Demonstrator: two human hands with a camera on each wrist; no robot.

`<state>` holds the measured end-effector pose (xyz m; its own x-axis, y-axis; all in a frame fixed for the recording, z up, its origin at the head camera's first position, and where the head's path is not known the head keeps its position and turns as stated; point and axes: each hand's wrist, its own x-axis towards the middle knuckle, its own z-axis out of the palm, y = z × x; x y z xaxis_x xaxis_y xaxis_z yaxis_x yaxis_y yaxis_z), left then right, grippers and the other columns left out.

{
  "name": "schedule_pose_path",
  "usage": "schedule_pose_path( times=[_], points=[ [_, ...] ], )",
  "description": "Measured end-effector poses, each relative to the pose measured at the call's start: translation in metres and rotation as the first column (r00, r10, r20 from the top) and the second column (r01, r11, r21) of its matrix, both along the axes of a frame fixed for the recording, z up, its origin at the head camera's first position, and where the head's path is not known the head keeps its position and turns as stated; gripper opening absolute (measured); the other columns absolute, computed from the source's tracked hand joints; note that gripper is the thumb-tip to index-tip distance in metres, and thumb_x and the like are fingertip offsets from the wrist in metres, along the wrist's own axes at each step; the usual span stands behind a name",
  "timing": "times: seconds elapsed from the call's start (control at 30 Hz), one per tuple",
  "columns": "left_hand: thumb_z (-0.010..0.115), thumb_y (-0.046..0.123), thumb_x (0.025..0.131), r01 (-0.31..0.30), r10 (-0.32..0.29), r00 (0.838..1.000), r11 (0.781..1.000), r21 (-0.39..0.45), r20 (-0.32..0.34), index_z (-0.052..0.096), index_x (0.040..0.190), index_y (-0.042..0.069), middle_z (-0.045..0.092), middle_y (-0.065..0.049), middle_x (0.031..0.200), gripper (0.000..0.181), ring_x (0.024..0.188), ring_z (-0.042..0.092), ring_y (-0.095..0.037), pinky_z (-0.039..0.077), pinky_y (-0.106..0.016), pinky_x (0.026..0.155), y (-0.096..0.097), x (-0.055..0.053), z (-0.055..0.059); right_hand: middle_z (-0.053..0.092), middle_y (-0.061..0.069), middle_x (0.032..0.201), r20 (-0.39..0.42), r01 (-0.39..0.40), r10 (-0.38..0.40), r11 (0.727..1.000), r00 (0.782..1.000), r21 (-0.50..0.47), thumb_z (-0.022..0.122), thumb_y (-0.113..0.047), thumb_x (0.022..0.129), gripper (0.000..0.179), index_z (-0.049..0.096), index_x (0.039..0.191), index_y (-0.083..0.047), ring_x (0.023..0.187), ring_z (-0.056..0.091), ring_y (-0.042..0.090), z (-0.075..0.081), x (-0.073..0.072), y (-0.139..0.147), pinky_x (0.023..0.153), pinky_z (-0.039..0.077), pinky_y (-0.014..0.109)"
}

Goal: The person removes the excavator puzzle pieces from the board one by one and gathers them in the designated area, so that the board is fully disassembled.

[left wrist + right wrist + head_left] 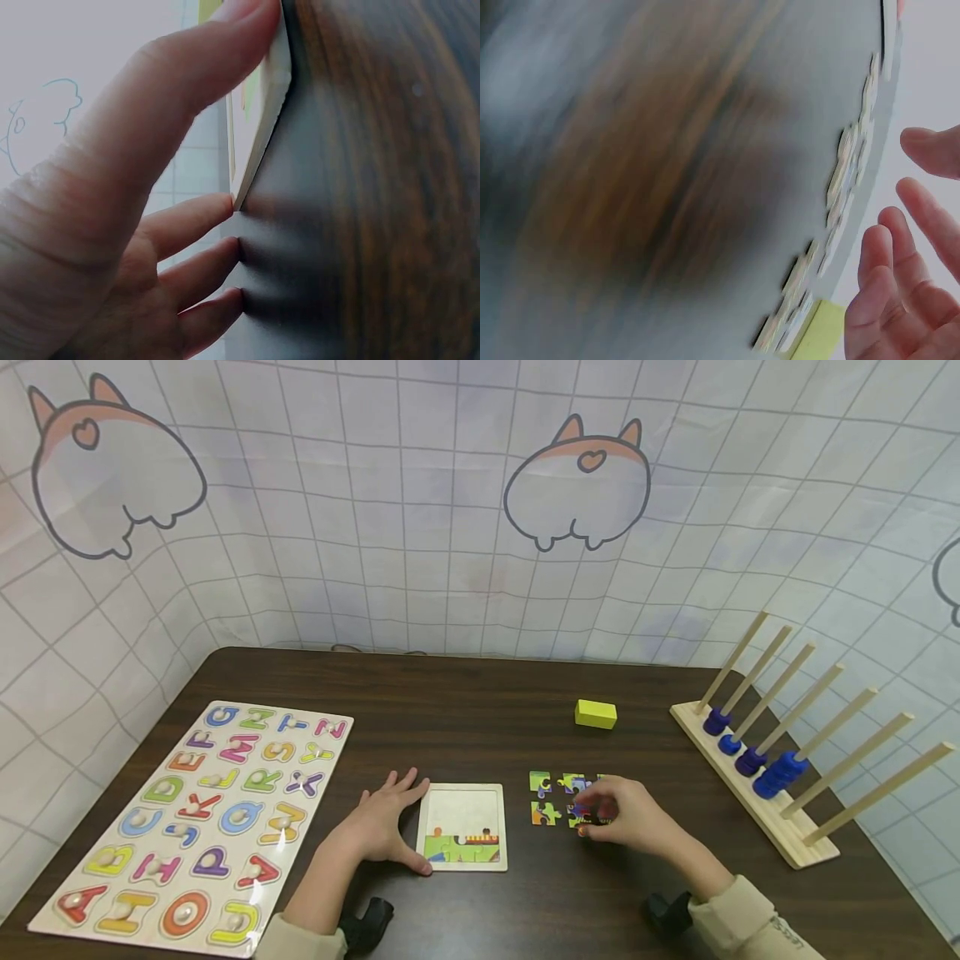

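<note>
A small wooden puzzle tray (459, 810) lies on the table, its lower part filled with joined green and coloured pieces. My left hand (386, 827) is spread along the tray's left side. Its thumb (187, 67) rests over the near corner, and the index fingertip touches the far corner in the left wrist view. My right hand (626, 814) hovers over loose jigsaw pieces (546, 813) right of the tray, hiding some of them. In the right wrist view its fingers (911, 262) are extended and apart from the thumb, with nothing visible between them.
An alphabet peg board (180, 802) with knobbed letters covers the table's left. Behind the loose pieces sits a yellow block (596, 714). A wooden peg rack (750, 785) with upright rods and blue rings stands at the right. A tile-patterned curtain (450, 510) hangs behind the table.
</note>
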<state>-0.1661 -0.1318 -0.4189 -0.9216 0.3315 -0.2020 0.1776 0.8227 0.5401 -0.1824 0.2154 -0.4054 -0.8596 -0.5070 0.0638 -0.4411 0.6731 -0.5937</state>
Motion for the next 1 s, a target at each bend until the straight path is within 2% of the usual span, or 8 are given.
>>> schedule_pose_path(
  times=[0.37,0.77,1.0],
  points=[
    [0.089,0.039,0.049,-0.009,0.009,1.000,1.000,0.006,0.008,0.040,0.139,0.009,0.025,-0.014,0.148,0.106,0.136,0.013,-0.037,0.012,-0.065,0.101,0.001,0.000,0.002,0.062,0.002,0.084,0.046,-0.055,0.056,0.998,0.997,-0.028,0.076,-0.009,0.070,0.026,0.068,0.094,-0.005,0.065,0.053,0.012,-0.006,0.000,-0.029,0.056,0.046,0.022],
    [0.089,0.038,0.048,-0.015,0.015,1.000,1.000,0.016,0.008,0.043,0.137,0.009,0.026,-0.015,0.147,0.104,0.136,0.014,-0.038,0.012,-0.066,0.100,0.001,0.000,0.002,0.058,0.002,0.081,0.079,-0.094,0.098,0.994,0.992,-0.047,0.077,-0.011,0.071,0.029,0.067,0.097,-0.005,0.069,0.053,0.016,-0.002,-0.001,-0.065,0.055,0.044,0.022],
    [0.090,0.037,0.047,-0.023,0.023,1.000,0.999,0.024,0.001,0.046,0.135,0.009,0.027,-0.014,0.147,0.102,0.135,0.014,-0.039,0.013,-0.066,0.099,0.001,-0.001,0.001,0.060,0.003,0.088,0.086,-0.110,0.115,0.992,0.990,-0.053,0.076,-0.010,0.071,0.029,0.068,0.098,-0.004,0.068,0.053,0.015,0.000,-0.002,-0.085,0.057,0.045,0.022]
  ],
)
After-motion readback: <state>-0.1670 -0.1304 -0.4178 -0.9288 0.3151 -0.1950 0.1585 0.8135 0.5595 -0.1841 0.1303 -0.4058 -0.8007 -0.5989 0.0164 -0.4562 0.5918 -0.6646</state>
